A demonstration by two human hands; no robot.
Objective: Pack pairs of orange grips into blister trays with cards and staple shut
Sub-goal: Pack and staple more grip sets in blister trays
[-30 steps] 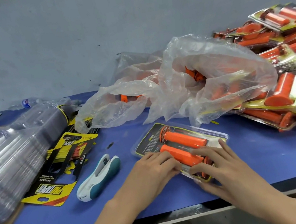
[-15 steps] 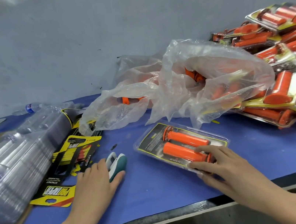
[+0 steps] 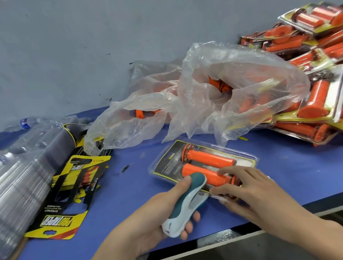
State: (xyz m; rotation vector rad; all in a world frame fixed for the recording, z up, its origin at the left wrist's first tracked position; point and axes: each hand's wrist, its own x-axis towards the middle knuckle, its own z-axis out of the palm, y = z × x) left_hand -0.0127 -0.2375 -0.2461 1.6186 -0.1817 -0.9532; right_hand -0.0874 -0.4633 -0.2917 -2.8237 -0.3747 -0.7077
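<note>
Left hand (image 3: 155, 217) grips stapler (image 3: 188, 201), right hand (image 3: 252, 191) pins the tray (image 3: 167, 166) with flat fingers (image 3: 230, 170); seat its edge deep before squeezing

bare table (image 3: 120, 196) btwn cards (image 3: 69, 197) & pack (image 3: 202, 163).
</note>
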